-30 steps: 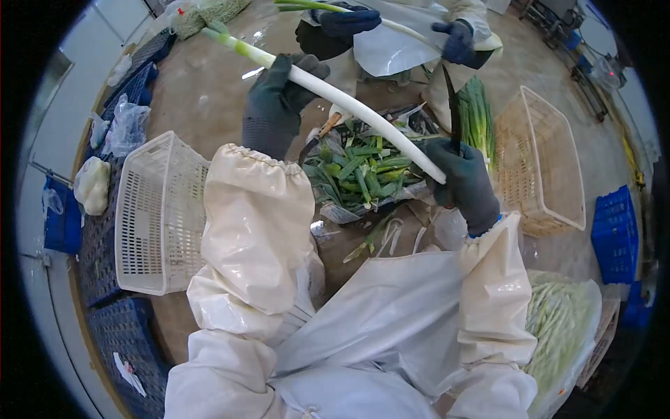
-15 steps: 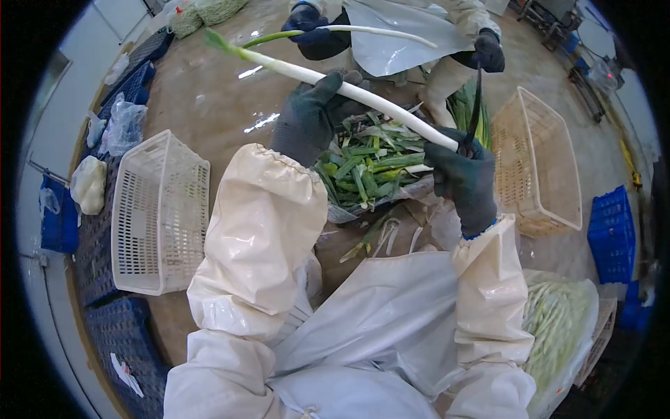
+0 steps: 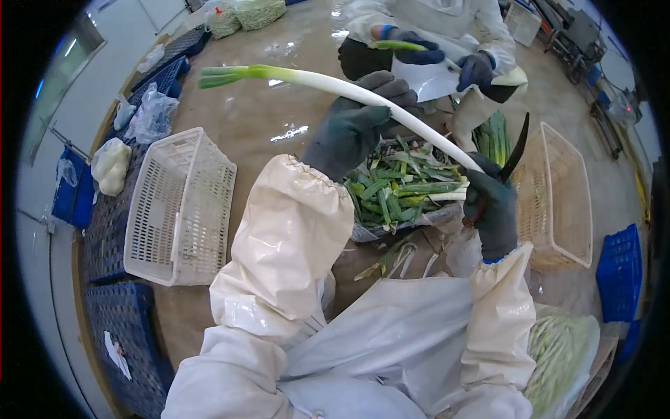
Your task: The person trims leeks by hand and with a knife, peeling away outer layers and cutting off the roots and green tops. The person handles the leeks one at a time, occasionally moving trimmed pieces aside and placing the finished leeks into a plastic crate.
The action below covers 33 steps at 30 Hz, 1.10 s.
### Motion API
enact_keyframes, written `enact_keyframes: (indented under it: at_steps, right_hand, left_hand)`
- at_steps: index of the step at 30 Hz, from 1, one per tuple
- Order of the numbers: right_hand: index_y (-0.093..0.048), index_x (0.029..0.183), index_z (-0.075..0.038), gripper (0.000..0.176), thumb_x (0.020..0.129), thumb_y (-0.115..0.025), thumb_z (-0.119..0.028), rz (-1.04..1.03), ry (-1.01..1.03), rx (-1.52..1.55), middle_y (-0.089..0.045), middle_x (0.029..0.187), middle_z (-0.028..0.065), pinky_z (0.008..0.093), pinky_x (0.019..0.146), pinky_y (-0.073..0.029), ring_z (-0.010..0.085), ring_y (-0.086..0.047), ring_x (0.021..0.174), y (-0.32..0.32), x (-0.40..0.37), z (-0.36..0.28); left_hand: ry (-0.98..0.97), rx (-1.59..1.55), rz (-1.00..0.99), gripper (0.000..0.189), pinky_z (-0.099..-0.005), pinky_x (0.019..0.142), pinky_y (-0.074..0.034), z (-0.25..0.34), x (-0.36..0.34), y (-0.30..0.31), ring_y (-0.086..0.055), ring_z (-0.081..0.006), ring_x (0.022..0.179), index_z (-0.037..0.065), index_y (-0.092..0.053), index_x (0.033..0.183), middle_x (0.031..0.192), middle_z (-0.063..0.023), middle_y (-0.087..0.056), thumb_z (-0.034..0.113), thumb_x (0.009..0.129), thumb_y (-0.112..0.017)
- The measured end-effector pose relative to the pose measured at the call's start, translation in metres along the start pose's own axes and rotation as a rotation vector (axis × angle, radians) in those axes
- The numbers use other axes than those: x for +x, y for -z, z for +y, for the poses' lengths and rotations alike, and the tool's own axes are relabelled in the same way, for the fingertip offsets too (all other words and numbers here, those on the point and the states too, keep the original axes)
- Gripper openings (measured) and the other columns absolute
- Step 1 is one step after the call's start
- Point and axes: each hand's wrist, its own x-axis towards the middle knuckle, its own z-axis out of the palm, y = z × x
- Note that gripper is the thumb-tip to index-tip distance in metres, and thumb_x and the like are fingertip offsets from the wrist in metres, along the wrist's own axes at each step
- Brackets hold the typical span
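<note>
A long green onion (image 3: 328, 84) with a white stalk and a trimmed green top slants across in front of me. My left hand (image 3: 352, 129), in a dark glove, pinches its middle between thumb and fingers. At its lower white end is my right hand (image 3: 494, 206), also gloved, closed around a knife whose dark curved blade (image 3: 517, 148) points up. The knife's handle is mostly hidden in my fist. Below the stalk sits a heap of cut green leaves (image 3: 394, 188) in a plastic-lined container, with a white stalk lying on it.
A white crate (image 3: 178, 209) stands at left, another white crate (image 3: 555, 202) at right. Opposite, a co-worker's gloved hands (image 3: 419, 52) hold a green onion. Bagged pale stalks (image 3: 558, 356) lie near my right side. Blue pallets (image 3: 125, 328) line the left wall; a blue crate (image 3: 620, 272) is far right.
The view has shifted, with my hands appearing lower and farther right. The onion's green end has dipped, and the knife blade tilts more to the right. The co-worker's hands have drawn closer together.
</note>
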Motion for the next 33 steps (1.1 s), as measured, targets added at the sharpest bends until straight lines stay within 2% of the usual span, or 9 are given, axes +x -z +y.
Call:
enact_keyframes:
  at_steps: [5, 8, 17, 23, 25, 26, 29, 30, 33]
  right_hand:
    - [-0.063, 0.111, 0.000, 0.031, 0.083, -0.063, -0.012, 0.005, 0.007, -0.008, -0.050, 0.055, 0.0007, 0.0209, 0.035, -0.033, 0.0079, -0.042, 0.037, -0.001, 0.001, 0.003]
    - [-0.064, 0.111, 0.001, 0.031, 0.082, -0.064, -0.011, -0.004, 0.012, -0.003, -0.051, 0.055, 0.0007, 0.0213, 0.035, -0.032, 0.0081, -0.042, 0.037, 0.000, 0.002, 0.005]
    - [-0.063, 0.111, 0.002, 0.032, 0.081, -0.065, -0.008, 0.053, 0.030, 0.013, -0.054, 0.057, 0.0011, 0.0214, 0.035, -0.031, 0.0088, -0.043, 0.037, 0.005, 0.008, 0.011]
    - [-0.064, 0.110, 0.002, 0.031, 0.081, -0.066, -0.011, 0.048, 0.066, -0.039, -0.061, 0.065, 0.0018, 0.0202, 0.039, -0.034, 0.0073, -0.046, 0.042, -0.001, 0.004, 0.011]
    - [-0.065, 0.107, 0.001, 0.028, 0.081, -0.067, -0.010, 0.028, 0.074, -0.087, -0.064, 0.073, 0.0038, 0.0191, 0.045, -0.039, 0.0059, -0.051, 0.051, 0.002, 0.008, 0.013]
    - [-0.066, 0.105, 0.000, 0.025, 0.082, -0.067, -0.009, 0.003, 0.056, -0.129, -0.066, 0.078, 0.0054, 0.0181, 0.050, -0.042, 0.0049, -0.055, 0.058, 0.009, 0.008, 0.013]
    - [-0.066, 0.103, 0.000, 0.026, 0.080, -0.069, -0.011, -0.050, 0.089, -0.065, -0.066, 0.077, 0.0051, 0.0180, 0.049, -0.042, 0.0048, -0.055, 0.057, -0.002, -0.010, 0.000]
    - [-0.066, 0.103, 0.000, 0.026, 0.080, -0.069, -0.011, -0.066, 0.083, -0.009, -0.066, 0.077, 0.0052, 0.0183, 0.048, -0.043, 0.0046, -0.055, 0.058, 0.001, -0.013, -0.001]
    - [-0.065, 0.097, 0.000, 0.019, 0.082, -0.065, -0.012, 0.002, -0.079, 0.126, -0.063, 0.071, 0.0012, 0.0183, 0.049, -0.039, 0.0046, -0.052, 0.055, 0.003, -0.052, -0.039]
  left_hand:
    - [-0.084, -0.080, 0.139, 0.045, -0.0516, 0.106, -0.041, 0.010, 0.000, 0.003, -0.050, -0.0370, 0.122, -0.007, -0.036, 0.132, 0.131, -0.0228, -0.050, 0.014, 0.095, -0.051]
    - [-0.109, -0.033, 0.149, 0.046, -0.0535, 0.106, -0.040, 0.010, 0.001, 0.005, -0.048, -0.0395, 0.123, -0.009, -0.035, 0.131, 0.132, -0.0254, -0.048, 0.018, 0.096, -0.048]
    - [-0.011, -0.110, 0.033, 0.048, -0.0527, 0.108, -0.038, 0.010, 0.003, 0.012, -0.047, -0.0419, 0.124, -0.009, -0.036, 0.132, 0.133, -0.0255, -0.047, 0.005, 0.088, -0.050]
    - [-0.038, 0.019, 0.028, 0.056, -0.0516, 0.108, -0.037, 0.010, 0.003, 0.023, -0.048, -0.0393, 0.124, -0.008, -0.035, 0.134, 0.134, -0.0229, -0.048, 0.008, 0.085, -0.055]
    - [-0.045, 0.103, 0.074, 0.057, -0.0515, 0.109, -0.035, 0.012, 0.000, 0.014, -0.047, -0.0391, 0.125, -0.007, -0.036, 0.136, 0.135, -0.0232, -0.048, 0.009, 0.085, -0.055]
    - [-0.031, 0.113, 0.076, 0.055, -0.0477, 0.103, -0.044, 0.015, -0.002, 0.012, -0.055, -0.0354, 0.117, -0.004, -0.041, 0.133, 0.126, -0.0219, -0.055, 0.007, 0.082, -0.059]
    - [-0.005, 0.088, 0.077, 0.050, -0.0478, 0.102, -0.044, 0.021, -0.004, -0.010, -0.056, -0.0350, 0.115, -0.006, -0.040, 0.134, 0.126, -0.0213, -0.056, 0.016, 0.092, -0.055]
    - [0.005, 0.122, 0.152, 0.049, -0.0477, 0.103, -0.043, 0.023, -0.005, -0.022, -0.056, -0.0350, 0.115, -0.006, -0.039, 0.134, 0.125, -0.0214, -0.056, 0.019, 0.094, -0.052]
    - [0.039, 0.227, 0.005, 0.051, -0.0473, 0.098, -0.048, 0.022, -0.002, -0.036, -0.060, -0.0343, 0.109, -0.007, -0.039, 0.134, 0.120, -0.0218, -0.058, 0.022, 0.094, -0.053]
